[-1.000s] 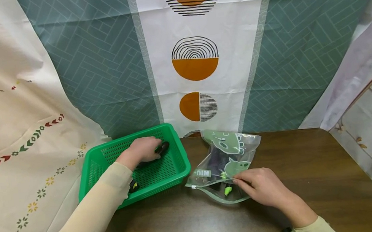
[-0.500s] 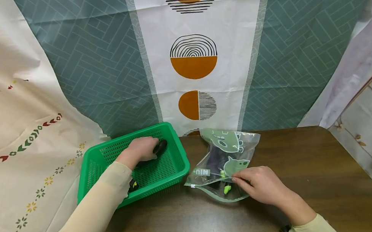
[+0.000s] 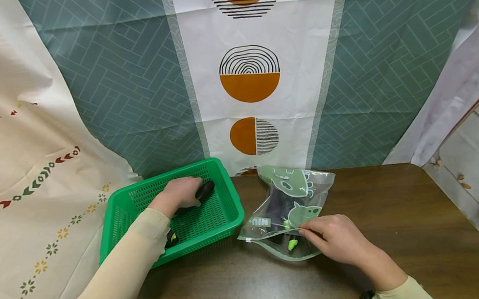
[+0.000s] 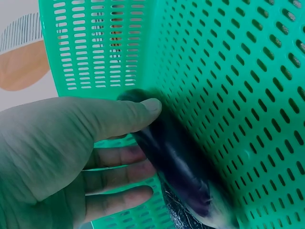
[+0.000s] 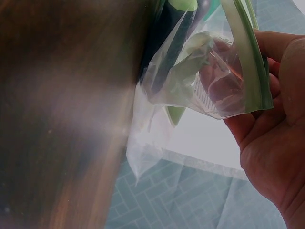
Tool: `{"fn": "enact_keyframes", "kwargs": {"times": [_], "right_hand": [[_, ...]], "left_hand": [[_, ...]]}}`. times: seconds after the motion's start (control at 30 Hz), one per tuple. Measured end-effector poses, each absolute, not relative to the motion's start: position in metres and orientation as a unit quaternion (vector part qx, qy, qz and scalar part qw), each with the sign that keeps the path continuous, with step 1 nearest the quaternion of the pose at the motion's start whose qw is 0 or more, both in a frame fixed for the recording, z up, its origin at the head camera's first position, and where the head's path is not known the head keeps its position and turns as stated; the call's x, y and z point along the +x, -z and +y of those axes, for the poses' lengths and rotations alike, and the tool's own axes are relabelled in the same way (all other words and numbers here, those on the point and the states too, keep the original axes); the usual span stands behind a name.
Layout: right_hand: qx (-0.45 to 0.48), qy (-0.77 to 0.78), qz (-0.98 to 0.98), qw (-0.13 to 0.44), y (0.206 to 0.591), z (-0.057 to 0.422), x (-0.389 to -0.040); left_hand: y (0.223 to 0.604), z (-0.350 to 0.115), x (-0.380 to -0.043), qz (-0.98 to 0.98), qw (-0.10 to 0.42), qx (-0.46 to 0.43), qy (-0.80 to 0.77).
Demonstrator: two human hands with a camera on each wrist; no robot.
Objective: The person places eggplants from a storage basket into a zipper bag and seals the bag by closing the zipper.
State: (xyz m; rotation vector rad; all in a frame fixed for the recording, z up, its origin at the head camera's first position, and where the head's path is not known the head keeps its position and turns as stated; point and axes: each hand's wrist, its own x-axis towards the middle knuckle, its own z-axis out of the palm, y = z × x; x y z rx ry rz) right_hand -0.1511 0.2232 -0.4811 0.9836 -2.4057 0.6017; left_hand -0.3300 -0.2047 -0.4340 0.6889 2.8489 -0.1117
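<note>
Inside a green perforated basket (image 3: 224,185), my left hand (image 3: 181,192) holds a dark purple eggplant (image 4: 174,155). The left wrist view has the thumb over its upper end and the other fingers behind and below. Under the eggplant lies a dark thing with a finely lined surface (image 4: 178,210). My right hand (image 3: 342,239) pinches the green-edged mouth of a clear zip bag (image 3: 321,184) printed with green cartoon animals. Dark long things (image 5: 159,45) lie in the bag; one ends in pale green. A bright green tip (image 3: 293,245) shows near its mouth.
The basket stands at the left of a brown wooden table (image 3: 256,295), the bag to its right. A black and yellow thing (image 3: 172,238) sits by the basket's front wall, partly behind the left sleeve. Patterned cloths (image 3: 126,93) hang behind and at the sides.
My left hand and the eggplant have shifted very slightly left inside the basket. My right hand keeps its pinch on the bag's mouth. The head view has tilted a little.
</note>
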Motion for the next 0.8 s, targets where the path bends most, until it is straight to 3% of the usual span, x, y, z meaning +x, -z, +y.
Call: {"fn": "enact_keyframes", "kwargs": {"times": [0.8], "right_hand": [[0.35,-0.209,-0.882,0.235,0.4817,0.2217,-0.1489]], "left_hand": [[0.4376,-0.2072,-0.3301,0.967,0.121,0.223,0.031]]}}
